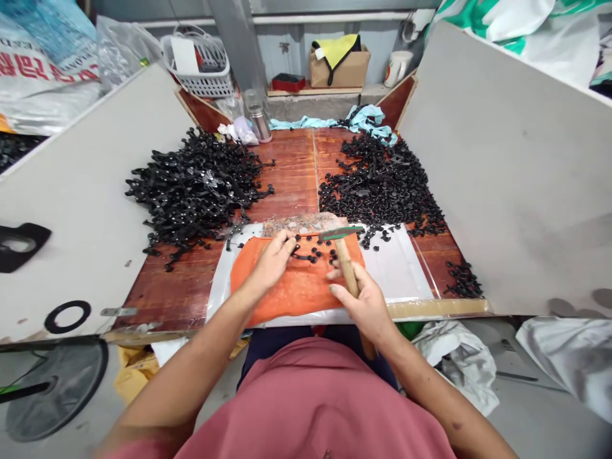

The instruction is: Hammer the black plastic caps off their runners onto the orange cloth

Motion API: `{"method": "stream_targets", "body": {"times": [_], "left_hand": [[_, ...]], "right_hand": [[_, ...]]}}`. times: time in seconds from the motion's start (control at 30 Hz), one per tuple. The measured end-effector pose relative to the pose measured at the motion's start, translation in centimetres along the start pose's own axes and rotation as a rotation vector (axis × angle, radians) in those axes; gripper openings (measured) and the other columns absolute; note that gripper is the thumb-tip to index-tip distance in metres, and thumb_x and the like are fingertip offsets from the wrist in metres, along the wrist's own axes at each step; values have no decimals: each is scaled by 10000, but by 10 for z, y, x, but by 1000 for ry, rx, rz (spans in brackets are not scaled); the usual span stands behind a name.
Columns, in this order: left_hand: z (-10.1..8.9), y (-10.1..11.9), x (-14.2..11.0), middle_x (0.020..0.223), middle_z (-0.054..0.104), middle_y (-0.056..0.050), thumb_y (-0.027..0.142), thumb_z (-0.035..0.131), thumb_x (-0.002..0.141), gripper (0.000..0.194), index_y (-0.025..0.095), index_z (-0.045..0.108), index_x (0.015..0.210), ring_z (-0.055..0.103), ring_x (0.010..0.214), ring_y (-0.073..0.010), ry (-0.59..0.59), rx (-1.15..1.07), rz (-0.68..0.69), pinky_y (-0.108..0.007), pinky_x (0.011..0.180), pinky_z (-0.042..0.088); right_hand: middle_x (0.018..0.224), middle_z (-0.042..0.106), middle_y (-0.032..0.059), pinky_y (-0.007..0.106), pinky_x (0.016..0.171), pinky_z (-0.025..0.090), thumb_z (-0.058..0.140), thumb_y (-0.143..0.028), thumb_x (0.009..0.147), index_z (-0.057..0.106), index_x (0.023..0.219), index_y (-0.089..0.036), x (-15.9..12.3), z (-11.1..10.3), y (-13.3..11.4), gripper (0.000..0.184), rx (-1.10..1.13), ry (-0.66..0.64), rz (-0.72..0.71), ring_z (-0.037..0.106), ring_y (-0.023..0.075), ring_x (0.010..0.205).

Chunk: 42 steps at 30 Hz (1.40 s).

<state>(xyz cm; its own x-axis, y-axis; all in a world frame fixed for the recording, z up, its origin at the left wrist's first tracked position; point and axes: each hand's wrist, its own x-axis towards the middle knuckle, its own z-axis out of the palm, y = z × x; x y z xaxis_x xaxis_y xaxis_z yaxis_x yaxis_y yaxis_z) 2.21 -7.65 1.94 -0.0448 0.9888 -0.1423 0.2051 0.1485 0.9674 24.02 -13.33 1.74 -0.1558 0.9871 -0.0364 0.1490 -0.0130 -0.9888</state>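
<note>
My left hand (276, 258) reaches over an orange cloth (282, 296) and pinches one end of a small black plastic piece (302, 257). In my right hand (366, 298) is a hammer (348, 264), its wooden handle slanting up to a long, narrow head with a green edge. The hammer head is raised above the cloth's far right side. Several small round black parts (314, 251) lie scattered on the cloth between my hands. Beyond the cloth's far edge shows a speckled, worn slab (301, 225). Fingers partly hide the black piece's left end.
A big heap of black plastic pieces (196, 185) lies left, a heap of smaller black parts (382, 182) right. Grey panels (516, 172) wall both sides. A metal flask (259, 121), light blue cloth (306, 122) and cardboard box (339, 69) stand at the back.
</note>
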Motion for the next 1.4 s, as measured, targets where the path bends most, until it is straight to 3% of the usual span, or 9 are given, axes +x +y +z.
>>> {"method": "stream_targets", "body": {"times": [0.17, 0.27, 0.43, 0.9, 1.1, 1.4], "left_hand": [[-9, -5, 27, 734, 536, 13, 384, 496, 992, 208, 231, 506, 852, 505, 746, -176, -100, 345, 96, -269, 672, 365], [0, -8, 31, 743, 529, 14, 338, 464, 991, 199, 232, 467, 823, 494, 728, -176, -165, 431, 104, -278, 686, 350], [6, -9, 32, 713, 515, 23, 272, 452, 984, 188, 233, 439, 800, 487, 704, -176, -225, 549, 87, -287, 673, 333], [8, -9, 39, 742, 547, 5, 275, 468, 954, 153, 239, 450, 807, 498, 717, -192, -230, 622, 73, -306, 678, 327], [0, -8, 45, 714, 539, 20, 349, 470, 970, 159, 232, 491, 865, 476, 652, -164, -369, 490, 65, -285, 621, 345], [-2, -12, 52, 628, 453, 54, 320, 486, 925, 136, 220, 490, 832, 402, 557, -124, -385, 337, 18, -248, 549, 309]], "right_hand": [[771, 604, -30, 280, 666, 392, 539, -308, 972, 590, 972, -241, -28, -32, 19, 84, -324, -127, 72, 549, 173, 694], [770, 605, -21, 284, 657, 368, 485, -281, 993, 586, 964, -243, -40, -34, 31, 111, -426, -208, 81, 554, 183, 699], [796, 634, -9, 292, 681, 376, 473, -310, 1006, 612, 1057, -238, -43, -31, 37, 165, -476, -224, 134, 592, 202, 731], [754, 611, -22, 280, 660, 368, 485, -294, 1000, 614, 1039, -241, -41, -32, 37, 145, -498, -235, 122, 584, 196, 702], [736, 614, -25, 275, 641, 360, 489, -284, 989, 595, 978, -249, -41, -33, 35, 112, -507, -239, 111, 574, 190, 678], [770, 636, -17, 275, 661, 370, 490, -294, 993, 604, 997, -245, -40, -35, 34, 124, -509, -254, 111, 587, 193, 705]]}}
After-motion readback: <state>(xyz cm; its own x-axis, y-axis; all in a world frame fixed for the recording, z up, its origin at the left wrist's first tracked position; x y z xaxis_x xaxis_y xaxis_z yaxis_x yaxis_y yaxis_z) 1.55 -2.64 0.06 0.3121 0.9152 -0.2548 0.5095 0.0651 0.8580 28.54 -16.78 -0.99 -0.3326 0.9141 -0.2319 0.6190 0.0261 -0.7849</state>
